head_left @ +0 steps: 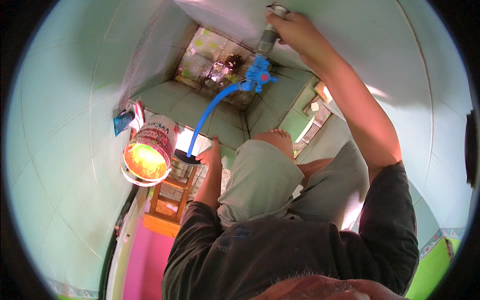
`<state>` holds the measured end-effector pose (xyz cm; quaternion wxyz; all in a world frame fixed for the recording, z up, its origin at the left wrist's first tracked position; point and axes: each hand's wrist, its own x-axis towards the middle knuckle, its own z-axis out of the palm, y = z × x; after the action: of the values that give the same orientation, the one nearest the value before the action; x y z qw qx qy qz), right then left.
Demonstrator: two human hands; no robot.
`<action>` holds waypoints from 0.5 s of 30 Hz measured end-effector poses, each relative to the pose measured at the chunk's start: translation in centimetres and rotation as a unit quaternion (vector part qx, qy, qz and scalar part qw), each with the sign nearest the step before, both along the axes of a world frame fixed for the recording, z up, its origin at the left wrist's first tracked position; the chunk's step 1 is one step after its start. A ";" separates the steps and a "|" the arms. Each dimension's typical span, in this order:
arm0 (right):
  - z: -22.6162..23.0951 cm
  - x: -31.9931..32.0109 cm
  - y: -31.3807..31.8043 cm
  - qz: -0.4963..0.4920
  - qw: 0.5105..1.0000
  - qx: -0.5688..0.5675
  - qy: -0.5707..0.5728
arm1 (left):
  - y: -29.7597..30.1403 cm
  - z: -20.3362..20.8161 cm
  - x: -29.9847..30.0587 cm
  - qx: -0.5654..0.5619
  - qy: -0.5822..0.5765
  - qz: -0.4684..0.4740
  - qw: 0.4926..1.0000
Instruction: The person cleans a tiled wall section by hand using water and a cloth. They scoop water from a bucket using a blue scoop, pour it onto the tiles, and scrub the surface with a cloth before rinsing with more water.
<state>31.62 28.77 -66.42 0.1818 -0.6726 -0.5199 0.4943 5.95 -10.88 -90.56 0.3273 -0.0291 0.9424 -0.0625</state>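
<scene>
Your head nearest; right fingers grip pipe; left fingers touch dark container, grip unclear; hose already on tap, flow unclear.

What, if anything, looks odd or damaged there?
Blackish-brown patches mark the pale square-tiled basin floor left of the blue plastic tap, odd against its lighter areas; whether dirt or damage, I can't tell.

Found smooth plastic at tap and hose, duller plastic-looking finish at pipe, slightly shiny printed plastic at bucket, glossy glazed tile at wall, wet-shining tile at basin, matt cloth at shirt and trousers, and smooth-looking wood at frame.
</scene>
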 end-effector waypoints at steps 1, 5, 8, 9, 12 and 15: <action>0.2 -0.2 -0.1 0.005 1.000 0.003 -0.001 | 0.7 0.7 0.1 -0.020 -0.014 -0.008 1.000; 2.5 -0.2 0.5 0.034 0.998 0.014 -0.046 | 0.9 2.2 0.3 0.013 -0.054 0.009 0.998; 3.0 -0.6 -0.1 0.021 0.999 0.035 0.021 | 0.7 0.4 -0.1 -0.033 -0.035 0.005 0.999; 2.6 -1.0 0.1 0.001 0.999 0.007 0.046 | 0.6 -0.1 -0.3 -0.036 -0.033 0.005 0.999; 3.1 -0.7 0.3 0.002 0.999 -0.044 0.005 | 0.6 -0.9 -0.4 -0.021 -0.032 -0.002 0.999; 3.0 -0.9 0.4 -0.001 0.998 -0.056 -0.021 | 0.1 0.8 -0.6 0.010 -0.057 -0.005 0.998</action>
<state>30.71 29.13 -63.41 0.1336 -0.6926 -0.4940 0.5083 5.39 -10.78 -89.78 0.3802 -0.0180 0.9230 -0.0562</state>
